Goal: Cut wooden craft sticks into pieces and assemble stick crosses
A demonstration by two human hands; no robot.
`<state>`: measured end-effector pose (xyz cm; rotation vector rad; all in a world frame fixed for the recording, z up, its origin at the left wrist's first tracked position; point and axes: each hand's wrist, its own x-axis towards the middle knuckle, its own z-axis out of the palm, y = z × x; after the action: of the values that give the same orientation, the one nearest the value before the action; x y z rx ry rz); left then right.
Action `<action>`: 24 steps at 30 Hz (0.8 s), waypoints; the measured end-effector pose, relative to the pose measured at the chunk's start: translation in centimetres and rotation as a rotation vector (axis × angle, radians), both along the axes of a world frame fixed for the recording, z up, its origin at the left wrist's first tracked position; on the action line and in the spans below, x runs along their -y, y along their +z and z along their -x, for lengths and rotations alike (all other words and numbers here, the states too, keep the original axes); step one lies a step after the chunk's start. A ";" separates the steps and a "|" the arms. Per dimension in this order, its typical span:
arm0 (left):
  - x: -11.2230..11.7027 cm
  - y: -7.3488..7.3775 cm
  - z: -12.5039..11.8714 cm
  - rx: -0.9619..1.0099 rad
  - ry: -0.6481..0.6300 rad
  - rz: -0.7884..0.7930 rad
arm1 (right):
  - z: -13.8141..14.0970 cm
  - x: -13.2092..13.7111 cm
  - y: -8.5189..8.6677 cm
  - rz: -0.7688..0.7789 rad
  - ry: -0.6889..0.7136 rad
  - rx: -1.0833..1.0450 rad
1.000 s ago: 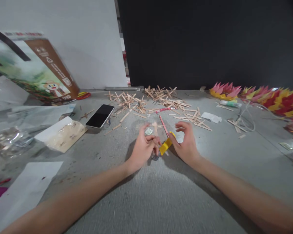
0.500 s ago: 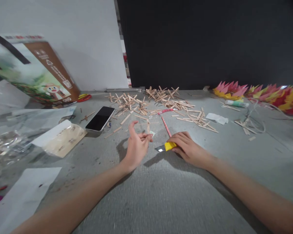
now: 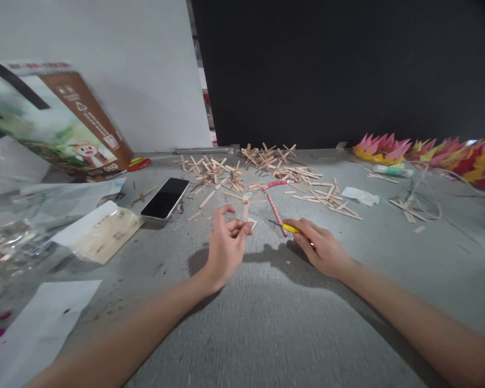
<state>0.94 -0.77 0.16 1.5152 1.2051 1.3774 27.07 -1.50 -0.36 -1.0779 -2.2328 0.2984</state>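
My left hand [image 3: 228, 242] is closed, thumb and fingers pinching a flat wooden craft stick [image 3: 246, 209] that points away from me. A thin stick seems to cross it near the far end. At my fingertips shows a small whitish scrap [image 3: 253, 223], too small to make out. My right hand [image 3: 321, 245] grips a yellow utility knife [image 3: 291, 228], its blade out and pointing left toward the left hand, apart from it. Beneath the knife, a pink-red patterned stick [image 3: 273, 207] lies on the grey table [image 3: 242, 334].
Craft sticks [image 3: 218, 171], many in crosses, are heaped at the back; loose ones [image 3: 331, 196] lie to the right. A phone [image 3: 165, 198], a paper packet [image 3: 101, 229] and a printed box [image 3: 81, 124] stand left. Pink and yellow paper petals [image 3: 382, 148] and a glue tube [image 3: 392, 171] sit right.
The knife has turned in my right hand, so its blade now shows edge-on and sits a little farther from me, over the patterned stick. My left hand keeps its pinch.
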 end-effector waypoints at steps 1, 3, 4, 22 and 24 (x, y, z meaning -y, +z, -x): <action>0.0 -0.1 0.0 -0.032 -0.003 0.002 | 0.0 0.0 0.0 -0.006 -0.003 -0.002; 0.1 0.0 0.0 -0.068 -0.017 0.024 | 0.0 0.1 0.0 -0.020 -0.015 -0.013; 0.2 0.1 0.0 -0.059 -0.032 0.043 | -0.1 0.2 -0.1 -0.027 -0.021 -0.024; 0.8 0.3 -1.5 0.231 -0.382 0.338 | 0.5 0.1 -0.3 0.025 0.032 -0.139; 0.7 0.3 -1.3 0.166 -0.345 0.326 | 0.5 0.2 -0.2 0.034 0.037 -0.125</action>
<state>2.22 -1.46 0.45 1.2790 0.9570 1.0021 26.59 -1.68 -0.58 -1.0081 -2.1456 0.4098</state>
